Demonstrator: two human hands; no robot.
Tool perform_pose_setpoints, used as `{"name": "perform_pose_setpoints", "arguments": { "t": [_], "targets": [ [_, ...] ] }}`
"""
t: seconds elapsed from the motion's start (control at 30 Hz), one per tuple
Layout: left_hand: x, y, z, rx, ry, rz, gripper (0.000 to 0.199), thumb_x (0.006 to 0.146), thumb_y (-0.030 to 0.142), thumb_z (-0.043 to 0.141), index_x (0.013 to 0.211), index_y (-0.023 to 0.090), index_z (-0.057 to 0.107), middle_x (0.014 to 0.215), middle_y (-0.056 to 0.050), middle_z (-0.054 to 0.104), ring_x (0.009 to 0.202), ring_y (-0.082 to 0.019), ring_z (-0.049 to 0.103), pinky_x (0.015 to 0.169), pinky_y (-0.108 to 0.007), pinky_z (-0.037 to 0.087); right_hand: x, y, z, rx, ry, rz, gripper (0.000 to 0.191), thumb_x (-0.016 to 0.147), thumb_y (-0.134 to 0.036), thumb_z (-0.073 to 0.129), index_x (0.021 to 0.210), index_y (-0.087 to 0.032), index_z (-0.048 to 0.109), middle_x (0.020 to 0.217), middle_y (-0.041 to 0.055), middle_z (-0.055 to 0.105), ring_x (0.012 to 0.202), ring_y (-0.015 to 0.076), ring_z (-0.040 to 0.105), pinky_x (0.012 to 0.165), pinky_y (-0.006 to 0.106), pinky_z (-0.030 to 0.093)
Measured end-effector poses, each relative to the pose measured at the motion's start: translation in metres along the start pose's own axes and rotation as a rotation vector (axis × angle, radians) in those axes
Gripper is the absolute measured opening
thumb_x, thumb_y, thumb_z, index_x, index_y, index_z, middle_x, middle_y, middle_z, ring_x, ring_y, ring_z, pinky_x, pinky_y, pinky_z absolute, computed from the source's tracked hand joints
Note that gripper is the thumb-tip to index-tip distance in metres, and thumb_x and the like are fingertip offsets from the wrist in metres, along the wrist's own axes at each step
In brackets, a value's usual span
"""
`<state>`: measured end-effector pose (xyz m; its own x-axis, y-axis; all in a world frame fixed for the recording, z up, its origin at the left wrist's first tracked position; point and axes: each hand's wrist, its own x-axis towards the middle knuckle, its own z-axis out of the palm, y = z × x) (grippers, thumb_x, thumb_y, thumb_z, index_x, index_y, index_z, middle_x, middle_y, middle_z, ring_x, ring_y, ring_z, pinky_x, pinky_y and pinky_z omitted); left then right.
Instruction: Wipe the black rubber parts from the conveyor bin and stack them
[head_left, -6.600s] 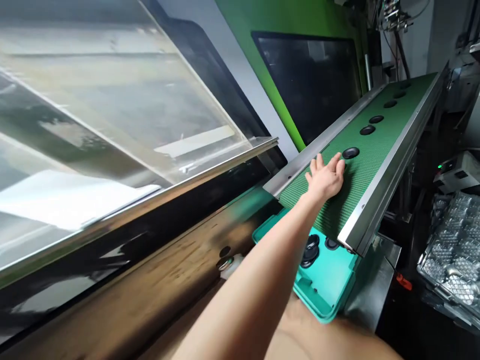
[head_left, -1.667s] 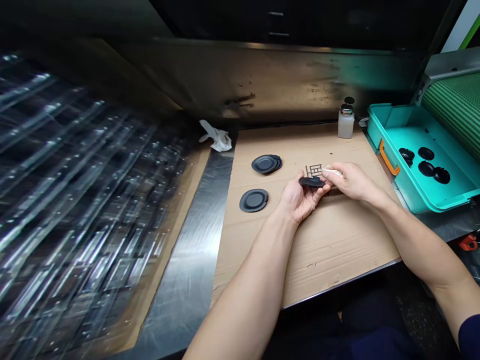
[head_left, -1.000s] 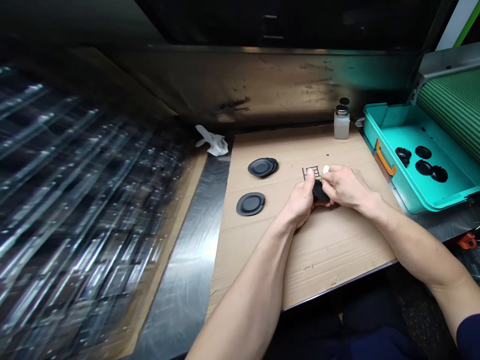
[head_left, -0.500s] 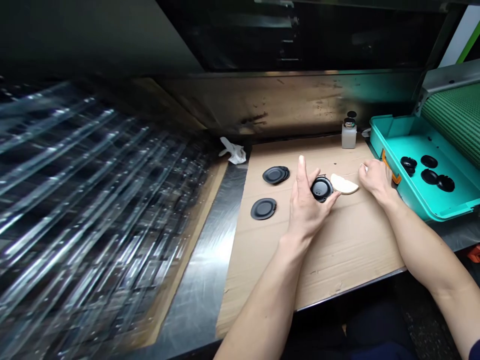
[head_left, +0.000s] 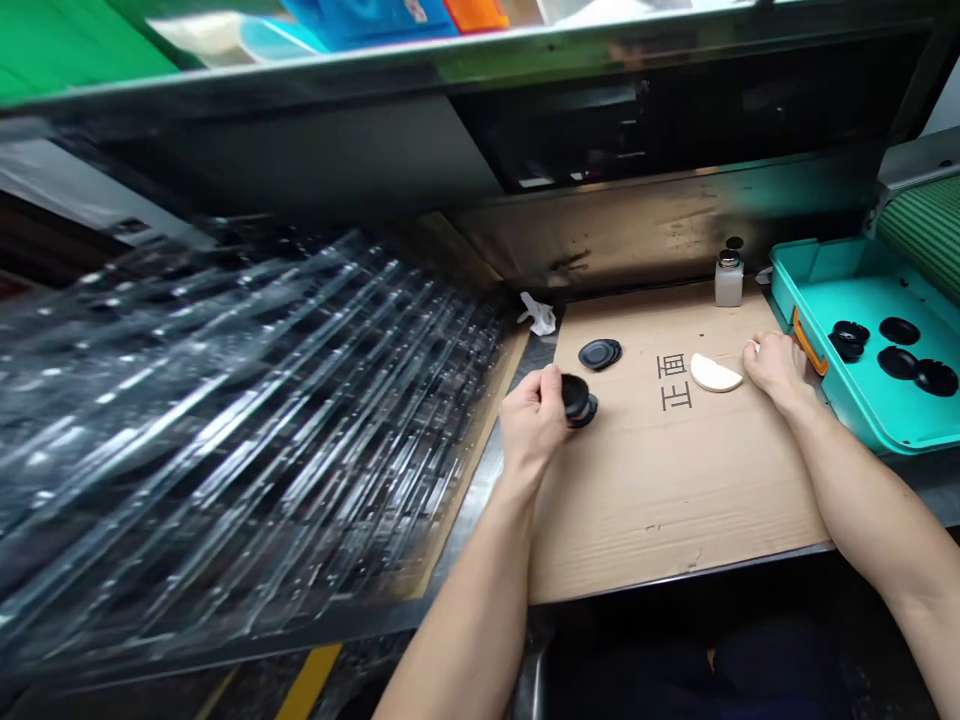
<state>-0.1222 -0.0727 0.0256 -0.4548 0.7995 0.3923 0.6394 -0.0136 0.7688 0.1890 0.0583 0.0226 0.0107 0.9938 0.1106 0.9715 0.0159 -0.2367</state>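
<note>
My left hand (head_left: 531,415) is closed on the edge of a round black plastic part (head_left: 575,397), held tilted at the cardboard's left side. Just behind and under it, another black round part partly shows; whether the two touch I cannot tell. Farther back lie overlapping black round plastic parts (head_left: 600,353). My right hand (head_left: 776,362) rests closed on the cardboard, its fingertips pinched around something small and whitish that is mostly hidden. Beside that hand lies a white half-round pad (head_left: 715,374).
A cardboard sheet (head_left: 637,520) with black written characters covers the worktop. A teal tray (head_left: 844,425) with several black parts stands right, a small pump-top bottle (head_left: 728,285) at the back. Stacked clear plastic trays (head_left: 247,440) fill the left, near a crumpled white piece (head_left: 538,315).
The view has swung left and up. My left hand has carried the black part from the middle to the left and tilted it, uncovering the writing. My right hand stays beside the white pad.
</note>
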Motion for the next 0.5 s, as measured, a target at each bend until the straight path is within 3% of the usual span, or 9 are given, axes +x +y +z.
{"name": "perform_pose_setpoints", "arguments": {
  "t": [0.13,0.27,0.33,0.43,0.5],
  "targets": [
    [0.023,-0.04,-0.013,0.313,-0.131,0.12,0.043,0.096,0.049,0.046,0.067,0.02,0.061,0.069,-0.003,0.055,0.074,-0.019,0.057,0.076,-0.031,0.047,-0.001,-0.001,0.004,0.029,0.005,0.006,0.035,0.098,-0.028,0.044,0.113,-0.015,0.073,0.12,0.0187,0.07,0.11,0.0295,0.068,0.09,0.036,0.049],
    [0.032,-0.069,-0.003,0.479,-0.232,0.255,0.045,0.093,0.053,0.045,0.082,0.02,0.074,0.102,-0.013,0.065,0.104,-0.03,0.06,0.101,-0.046,0.043,-0.003,-0.002,0.009,0.052,0.002,0.004,0.035,0.1,-0.027,0.043,0.114,-0.015,0.073,0.119,0.0173,0.071,0.11,0.0278,0.069,0.089,0.034,0.051],
    [0.035,-0.076,0.0,0.502,-0.312,0.301,0.045,0.092,0.054,0.045,0.091,0.021,0.076,0.114,-0.015,0.066,0.113,-0.033,0.059,0.107,-0.051,0.04,-0.005,-0.002,0.01,0.068,0.005,-0.007,0.035,0.1,-0.027,0.043,0.114,-0.014,0.073,0.119,0.0169,0.071,0.109,0.027,0.069,0.088,0.033,0.052],
    [0.044,-0.061,0.006,0.53,-0.253,0.424,0.043,0.094,0.052,0.045,0.099,0.023,0.076,0.118,-0.016,0.067,0.118,-0.035,0.059,0.109,-0.054,0.038,-0.006,-0.003,0.013,0.099,-0.001,-0.023,0.034,0.1,-0.026,0.045,0.115,-0.012,0.072,0.119,0.0183,0.071,0.108,0.0265,0.07,0.088,0.033,0.053],
    [0.051,-0.024,0.021,0.499,-0.14,0.546,0.041,0.096,0.049,0.045,0.101,0.022,0.075,0.116,-0.017,0.069,0.115,-0.036,0.061,0.109,-0.054,0.038,-0.007,-0.005,0.016,0.121,-0.011,-0.035,0.033,0.099,-0.024,0.046,0.115,-0.011,0.072,0.117,0.0192,0.071,0.106,0.0271,0.07,0.088,0.034,0.054]
  ]
}}
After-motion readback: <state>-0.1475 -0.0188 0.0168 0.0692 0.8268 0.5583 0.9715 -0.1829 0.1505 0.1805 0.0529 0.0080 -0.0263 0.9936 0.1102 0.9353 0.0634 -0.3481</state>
